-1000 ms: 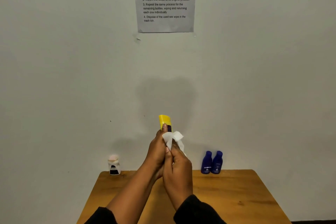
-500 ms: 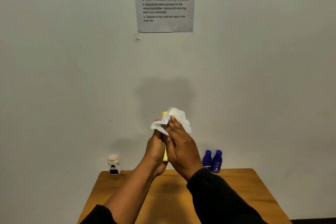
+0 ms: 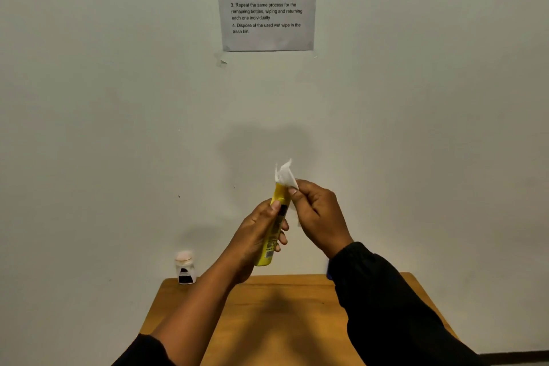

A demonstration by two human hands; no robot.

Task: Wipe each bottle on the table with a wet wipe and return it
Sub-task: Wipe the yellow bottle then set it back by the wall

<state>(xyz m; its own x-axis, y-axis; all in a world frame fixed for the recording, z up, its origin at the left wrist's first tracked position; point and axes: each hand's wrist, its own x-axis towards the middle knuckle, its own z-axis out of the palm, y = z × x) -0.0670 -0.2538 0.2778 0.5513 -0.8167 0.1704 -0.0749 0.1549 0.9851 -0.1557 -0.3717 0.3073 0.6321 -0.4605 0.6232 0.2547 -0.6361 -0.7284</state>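
In the centre of the frame, the left hand [image 3: 255, 235] grips the yellow bottle [image 3: 274, 229] above the table [image 3: 285, 321]. The right hand [image 3: 319, 217] pinches the wet wipe [image 3: 284, 174] at its top. Wiping seems underway; next, probably finishing and returning it.

Dim, flat light from the front. A soft shadow falls on the wall [image 3: 118, 128]. The wet wipe [image 3: 284, 173] is motion-blurred.

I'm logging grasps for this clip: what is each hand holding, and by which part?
The left hand grips the yellow bottle around its middle. The right hand pinches the white wipe by its lower part, at the bottle's top end.
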